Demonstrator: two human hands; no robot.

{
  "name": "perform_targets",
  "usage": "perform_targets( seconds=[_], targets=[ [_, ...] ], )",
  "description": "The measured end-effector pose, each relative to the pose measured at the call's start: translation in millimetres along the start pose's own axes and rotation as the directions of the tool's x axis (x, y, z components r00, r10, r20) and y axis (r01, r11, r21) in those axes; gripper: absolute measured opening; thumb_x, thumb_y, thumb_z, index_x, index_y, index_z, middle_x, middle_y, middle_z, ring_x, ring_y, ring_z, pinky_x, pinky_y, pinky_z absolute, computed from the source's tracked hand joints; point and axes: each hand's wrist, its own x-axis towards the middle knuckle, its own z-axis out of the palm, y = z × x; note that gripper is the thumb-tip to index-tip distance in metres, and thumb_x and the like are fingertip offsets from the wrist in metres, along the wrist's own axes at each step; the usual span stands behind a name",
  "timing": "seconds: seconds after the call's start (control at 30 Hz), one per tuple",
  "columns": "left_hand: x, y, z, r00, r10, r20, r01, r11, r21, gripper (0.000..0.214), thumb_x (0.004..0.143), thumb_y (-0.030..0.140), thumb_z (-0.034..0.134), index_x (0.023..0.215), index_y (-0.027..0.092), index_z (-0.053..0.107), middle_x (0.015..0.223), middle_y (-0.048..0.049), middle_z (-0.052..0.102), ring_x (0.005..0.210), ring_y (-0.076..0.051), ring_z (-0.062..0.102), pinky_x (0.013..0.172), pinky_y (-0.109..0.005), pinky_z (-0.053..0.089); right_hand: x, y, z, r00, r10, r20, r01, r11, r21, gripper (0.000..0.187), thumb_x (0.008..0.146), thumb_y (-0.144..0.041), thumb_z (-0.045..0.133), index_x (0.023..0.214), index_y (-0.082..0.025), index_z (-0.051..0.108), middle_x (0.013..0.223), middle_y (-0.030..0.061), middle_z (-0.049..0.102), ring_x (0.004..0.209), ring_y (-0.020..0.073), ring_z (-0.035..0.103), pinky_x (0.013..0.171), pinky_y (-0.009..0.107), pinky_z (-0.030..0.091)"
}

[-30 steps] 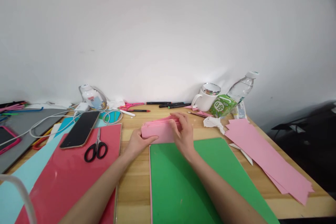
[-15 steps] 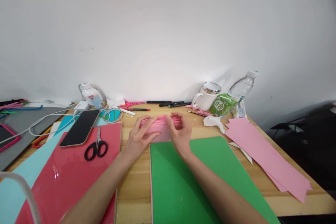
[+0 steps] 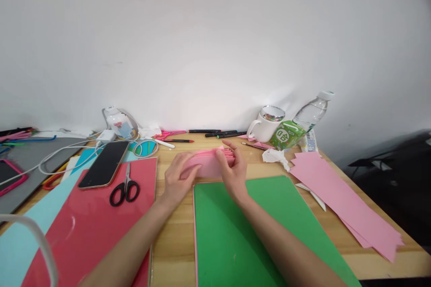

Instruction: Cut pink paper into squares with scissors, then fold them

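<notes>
From my distant seat, through the head camera, I see the left hand (image 3: 177, 174) closed on the left end of a folded pink paper stack (image 3: 209, 167), its thumb lying along the near face and its fingers bent over the top edge; the right hand (image 3: 233, 171) grips the same stack at its right end, thumb pressed near the upper edge and the forefinger raised behind; the folds show as thin layers along the top, fanning a little toward the right hand.

I find the stack between the two hands, just beyond the far edge of a green sheet (image 3: 262, 228); whether its lower edge touches the wooden table (image 3: 170, 251) I cannot tell.

To the left, black-handled scissors (image 3: 127, 184) lie on a red sheet (image 3: 90, 233), near a dark-screened phone (image 3: 105, 164); to the right, overlapping pink strips (image 3: 343, 202) lie at a slant, with a crumpled tissue (image 3: 275, 157) beside their far end; behind that I see a white mug (image 3: 265, 130), a green pack (image 3: 285, 135) and a tilted clear bottle (image 3: 311, 113), all close together near the wall.
</notes>
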Motion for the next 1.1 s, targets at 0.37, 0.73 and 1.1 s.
perform_targets(
  seconds=[0.37,0.73,1.1],
  targets=[
    [-3,0,8.2,0.86,-0.491,0.137,0.51,0.831,-0.221,0.066,0.066,0.037,0.072,0.125,0.023,0.044,0.111,-0.009,0.056,0.098,-0.02,0.056,0.082,-0.034,0.047,-6,20,4,0.982,0.178,-0.059,-0.175,0.983,0.054,0.043,0.083,-0.052,0.037,0.087,-0.014,0.058,0.078,0.0048,0.059,0.073,0.0168,0.052,0.066,0.028,0.04],
    [-9,-5,13.6,0.846,-0.508,0.161,0.532,0.789,-0.307,0.089,0.064,0.055,0.067,0.137,0.022,0.027,0.108,-0.011,0.053,0.095,-0.021,0.057,0.08,-0.035,0.048,-12,11,10,0.993,0.111,0.05,-0.114,0.992,0.062,0.031,0.083,-0.048,0.041,0.087,-0.018,0.051,0.079,0.0016,0.055,0.073,0.0158,0.051,0.067,0.028,0.041],
    [-2,5,4.6,0.974,-0.198,0.11,0.214,0.964,-0.159,0.03,0.089,0.031,0.043,0.113,0.02,0.058,0.108,-0.0092,0.058,0.104,-0.019,0.054,0.09,-0.037,0.045,-9,-2,14,0.987,0.128,-0.099,-0.116,0.987,0.116,0.036,0.075,-0.043,0.058,0.099,-0.016,0.055,0.09,0.0054,0.061,0.081,0.0173,0.057,0.076,0.031,0.043]
  ],
)
